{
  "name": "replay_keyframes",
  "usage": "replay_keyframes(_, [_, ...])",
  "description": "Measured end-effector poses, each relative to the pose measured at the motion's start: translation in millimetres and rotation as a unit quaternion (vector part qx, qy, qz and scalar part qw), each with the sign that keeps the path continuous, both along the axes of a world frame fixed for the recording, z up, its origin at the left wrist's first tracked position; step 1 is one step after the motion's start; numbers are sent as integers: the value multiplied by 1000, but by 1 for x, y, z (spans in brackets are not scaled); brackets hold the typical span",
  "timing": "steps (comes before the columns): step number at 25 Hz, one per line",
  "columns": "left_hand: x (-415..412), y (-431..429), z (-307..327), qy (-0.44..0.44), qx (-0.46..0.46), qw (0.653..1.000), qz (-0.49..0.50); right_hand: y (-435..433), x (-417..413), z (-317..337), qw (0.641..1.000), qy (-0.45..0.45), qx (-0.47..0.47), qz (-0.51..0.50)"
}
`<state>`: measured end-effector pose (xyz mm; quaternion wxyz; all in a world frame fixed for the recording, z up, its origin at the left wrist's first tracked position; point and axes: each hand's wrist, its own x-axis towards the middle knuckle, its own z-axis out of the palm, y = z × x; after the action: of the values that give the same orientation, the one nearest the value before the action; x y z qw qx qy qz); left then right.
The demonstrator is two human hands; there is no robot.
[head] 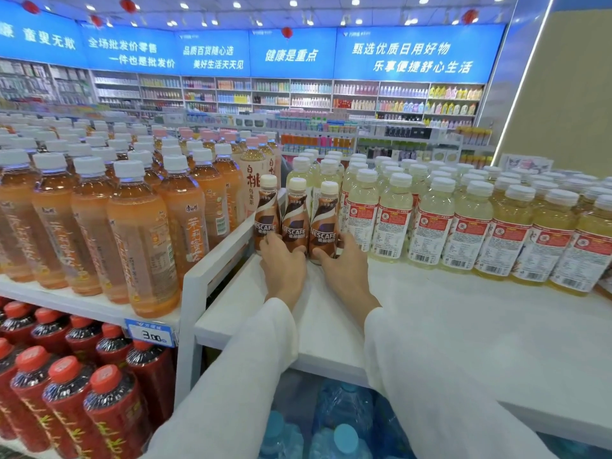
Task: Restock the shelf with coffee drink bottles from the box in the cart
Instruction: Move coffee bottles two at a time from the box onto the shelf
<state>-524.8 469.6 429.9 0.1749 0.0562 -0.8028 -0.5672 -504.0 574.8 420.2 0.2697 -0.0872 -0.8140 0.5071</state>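
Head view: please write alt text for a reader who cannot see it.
The left hand and right hand hold three Nescafe coffee bottles upright on a white shelf, between orange tea bottles and pale yellow drink bottles.

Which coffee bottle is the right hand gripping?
The rightmost coffee bottle, beside the pale yellow drinks: the right hand curls its thumb and fingers round its base.

Bright ceiling spotlights (293,3), warped edges

The person's left sleeve (238,369) and right sleeve (430,376) were plain white, long, loose and a little crinkly, each ending at the wrist, and the left hand (283,270) and right hand (347,267) were bare.
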Motion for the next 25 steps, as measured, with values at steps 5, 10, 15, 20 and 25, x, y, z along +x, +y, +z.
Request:
replay_keyframes(5, [-2,1,-2,0,-10,1000,11,-1,-3,-2,1000,8,-5,0])
replay_keyframes(10, [-3,2,-3,-5,-35,999,15,0,-5,-3,1000,13,-3,-7])
replay_keyframes(15, [-4,2,-6,0,-38,999,16,-1,-7,-6,1000,3,10,-9])
replay_keyframes(20, [3,-2,-5,4,-35,999,17,-3,-3,-4,999,-23,23,7])
replay_keyframes(25, [36,-25,-11,-11,-67,998,3,9,37,4,997,-73,18,29])
